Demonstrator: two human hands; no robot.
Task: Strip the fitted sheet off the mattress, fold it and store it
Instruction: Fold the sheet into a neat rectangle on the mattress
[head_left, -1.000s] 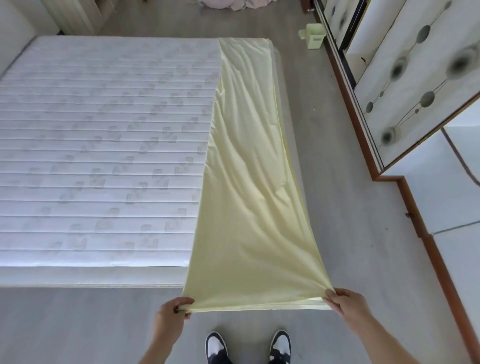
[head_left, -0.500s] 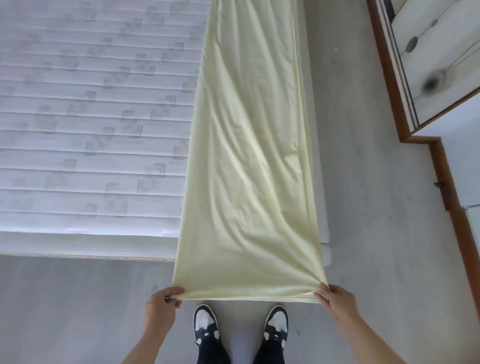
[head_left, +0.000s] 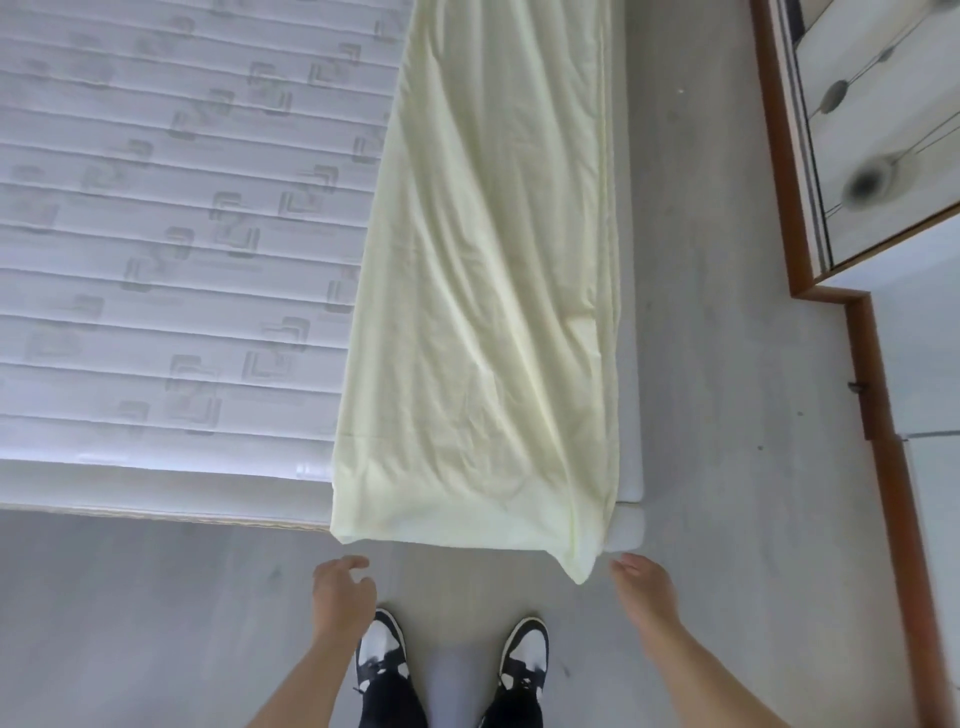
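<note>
Both hands hang free of the cloth, holding nothing. The left hand (head_left: 340, 590) has its fingers loosely curled, just below the near left corner of the sheet and apart from it. The right hand (head_left: 647, 590), blurred, has fingers relaxed and pointing toward the sheet's drooping right corner, close beside it; whether the fingertips touch the cloth cannot be told.

The fitted sheet (head_left: 488, 291) is one pale yellow, thin, softly creased fabric, folded into a long narrow strip. It lies along the right side of the mattress (head_left: 171, 218), its near end spilling over the foot edge, the right corner sagging to a point.

The mattress is white, quilted in horizontal ribs with a grey square-spiral pattern stitched across it; its padded base (head_left: 631, 530) shows rounded at the right corner.

Two black-and-white sneakers (head_left: 382, 652) stand on the pale grey wood-grain floor (head_left: 727, 415). At right, one wardrobe (head_left: 883, 130) with a brown wooden frame and glossy white panels bearing grey discs.
</note>
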